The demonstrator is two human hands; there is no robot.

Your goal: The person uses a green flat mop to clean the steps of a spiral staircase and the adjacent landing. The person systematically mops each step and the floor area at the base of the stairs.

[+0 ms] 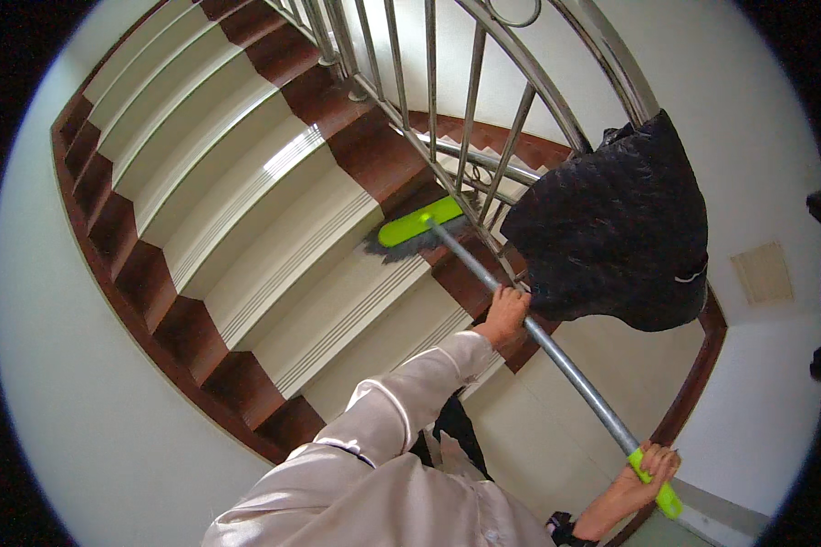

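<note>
A broom with a lime-green head (421,222) and dark grey bristles rests on a stair step, its right end at the foot of the metal railing. My left hand (506,314) is closed around the middle of its grey metal handle (578,372). Down at the lime-green grip on the handle's end, my right hand (655,465) is wrapped around it. A dark band sits on my right wrist.
Pale stairs (301,253) with dark red-brown edges run along the left. A metal railing (475,89) borders them, with a black garment (616,225) draped over its end. A pale landing (547,424) lies at the lower right, beside a white wall (759,383).
</note>
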